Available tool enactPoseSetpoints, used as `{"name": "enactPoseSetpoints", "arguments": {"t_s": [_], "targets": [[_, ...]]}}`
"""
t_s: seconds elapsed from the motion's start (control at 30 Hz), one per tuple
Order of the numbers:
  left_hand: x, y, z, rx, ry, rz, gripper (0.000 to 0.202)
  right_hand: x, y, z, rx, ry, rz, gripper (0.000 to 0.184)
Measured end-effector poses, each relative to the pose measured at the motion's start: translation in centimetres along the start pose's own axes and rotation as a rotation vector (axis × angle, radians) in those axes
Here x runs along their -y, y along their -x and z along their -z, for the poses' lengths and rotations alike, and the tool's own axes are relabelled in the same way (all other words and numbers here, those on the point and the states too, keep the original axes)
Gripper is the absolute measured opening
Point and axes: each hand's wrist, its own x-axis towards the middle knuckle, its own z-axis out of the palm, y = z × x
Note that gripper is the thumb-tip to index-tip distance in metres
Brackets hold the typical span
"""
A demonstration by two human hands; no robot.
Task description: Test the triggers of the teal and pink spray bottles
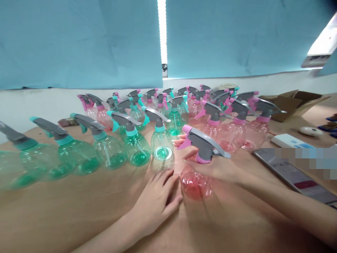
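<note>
A clear pink spray bottle (196, 184) with a grey and pink trigger head stands upright in front of me. My right hand (217, 170) reaches around its far side and grips it below the collar; part of that hand is hidden by the bottle. Just left of its base, my left hand (156, 198) lies palm down on the table, fingers stretched out, holding nothing. A row of green spray bottles (137, 149) with turquoise collars runs off to the left. More pink spray bottles (238, 135) stand beyond my right hand.
Several mixed pink and green bottles crowd the back of the wooden table (105, 207). At right lie a phone (289, 172), a white box (291, 141) and a white mouse-like object (310, 131). An open cardboard box (292, 105) sits behind them. Blue curtains (79, 42) hang beyond.
</note>
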Motion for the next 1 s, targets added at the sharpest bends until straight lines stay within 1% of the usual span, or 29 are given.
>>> {"name": "enactPoseSetpoints", "arguments": {"t_s": [0.13,0.27,0.33,0.4,0.47,0.53,0.6,0.73,0.8,0.87,1.0], "targets": [[0.0,0.0,-0.1,0.0,-0.003,0.003,0.046,0.2,0.0,0.0,-0.006,-0.018,0.01,0.009],[0.1,0.0,-0.2,-0.003,-0.003,0.002,0.044,-0.2,0.1,-0.3,-0.036,-0.079,-0.007,0.004],[0.1,0.0,-0.2,0.001,-0.004,0.004,0.044,-0.4,0.2,-0.3,-0.046,-0.12,0.021,0.011],[0.0,0.1,-0.2,0.009,-0.009,0.005,0.044,-0.7,0.2,-0.3,-0.036,-0.144,0.043,0.022],[0.0,0.0,-0.1,0.018,-0.017,0.003,0.045,-0.8,0.3,-0.3,-0.02,-0.147,0.037,0.03],[0.0,0.0,-0.1,0.021,-0.021,0.001,0.046,-0.9,0.3,-0.3,-0.001,-0.158,0.023,0.034],[0.0,0.0,-0.2,0.019,-0.021,0.0,0.046,-0.9,0.3,-0.3,0.018,-0.169,0.008,0.03],[0.1,-0.1,-0.3,0.025,-0.036,-0.001,0.044,-0.6,0.3,-0.2,0.005,-0.124,-0.039,0.01],[0.1,-0.1,-0.2,0.032,-0.042,-0.001,0.043,-0.4,0.3,-0.1,-0.003,-0.103,-0.066,0.006],[0.1,-0.1,-0.2,0.038,-0.046,0.001,0.043,-0.3,0.3,-0.1,-0.005,-0.108,-0.078,0.011],[0.0,-0.1,0.0,0.039,-0.051,0.004,0.043,-0.4,0.1,-0.1,-0.003,-0.188,-0.067,0.037]]}}
